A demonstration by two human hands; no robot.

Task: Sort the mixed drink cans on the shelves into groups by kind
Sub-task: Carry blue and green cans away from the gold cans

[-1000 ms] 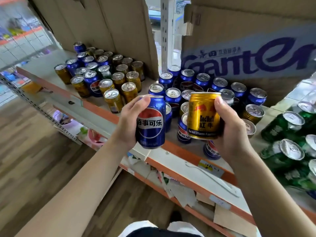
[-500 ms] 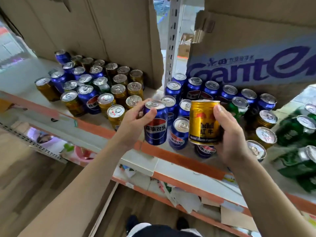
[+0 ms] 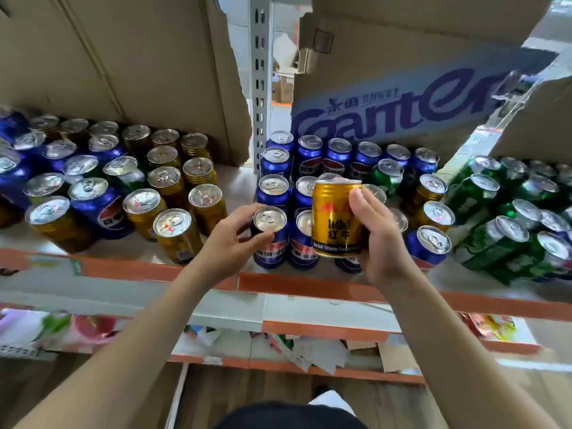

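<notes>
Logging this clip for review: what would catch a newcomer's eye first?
A gold can, held high mid-frame in the right grip. Beside it, the left grip holds a blue can low among other blue cans at the shelf front. Green cans crowd the right side.

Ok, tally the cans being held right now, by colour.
Blue can: 1, in the left grip
Gold can: 1, in the right grip
Total: 2
</notes>
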